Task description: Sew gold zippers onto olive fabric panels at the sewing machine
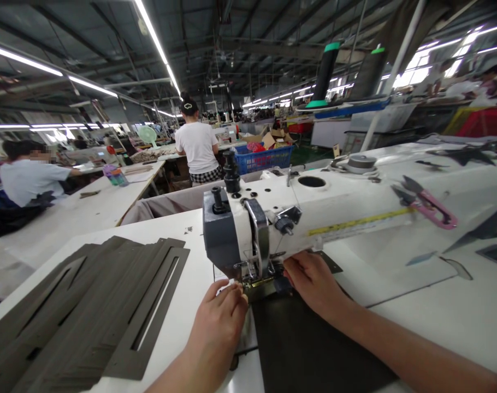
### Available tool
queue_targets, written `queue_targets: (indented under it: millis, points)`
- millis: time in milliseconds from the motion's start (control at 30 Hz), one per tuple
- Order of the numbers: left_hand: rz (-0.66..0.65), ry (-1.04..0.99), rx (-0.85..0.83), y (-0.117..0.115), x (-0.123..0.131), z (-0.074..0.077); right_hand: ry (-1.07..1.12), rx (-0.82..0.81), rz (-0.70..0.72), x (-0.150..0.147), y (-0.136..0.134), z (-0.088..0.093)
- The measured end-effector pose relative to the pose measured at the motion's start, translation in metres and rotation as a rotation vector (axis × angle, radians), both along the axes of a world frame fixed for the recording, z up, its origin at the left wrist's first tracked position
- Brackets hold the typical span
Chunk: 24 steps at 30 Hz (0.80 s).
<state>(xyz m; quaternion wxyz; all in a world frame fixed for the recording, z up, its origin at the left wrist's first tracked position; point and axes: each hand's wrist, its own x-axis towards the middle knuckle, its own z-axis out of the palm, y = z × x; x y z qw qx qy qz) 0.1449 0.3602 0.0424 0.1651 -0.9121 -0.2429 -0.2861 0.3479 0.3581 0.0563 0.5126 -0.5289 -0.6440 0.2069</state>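
A white and grey sewing machine (297, 218) stands in front of me on the white table (437, 311). A black fabric piece (306, 344) lies under its needle area and runs toward me. My left hand (219, 322) rests at the left of the presser foot, fingers curled and pressed together at the fabric's edge by the metal plate. My right hand (314, 281) sits just right of the needle, fingers bent down onto the black fabric.
A stack of grey cut pieces with long slots (88, 311) lies at my left. Pink thread snips (431, 207) rest on the machine arm. Thread cones (324, 73) stand behind. A person in a white shirt (197, 144) stands ahead; another sits at far left (27, 174). Blue basket (265, 158).
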Motion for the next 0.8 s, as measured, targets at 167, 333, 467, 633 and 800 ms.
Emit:
queue_targets:
  millis: [167,333,467,633,800]
  points:
    - [-0.008,-0.017,0.025,0.001,0.0,0.001,-0.021,0.039,-0.009,0.0,-0.002,0.003]
    - [0.019,-0.013,0.007,0.001,0.0,-0.001,-0.486,0.37,0.031,-0.015,-0.021,-0.01]
    - [0.02,-0.011,-0.006,0.001,0.0,-0.003,-0.706,0.437,0.097,-0.029,-0.03,-0.03]
    - [0.027,0.008,-0.042,0.0,0.0,-0.002,-0.745,0.369,0.132,-0.029,-0.029,-0.033]
    - [0.03,0.017,-0.048,0.0,0.0,0.0,-0.707,0.32,0.154,-0.028,-0.028,-0.026]
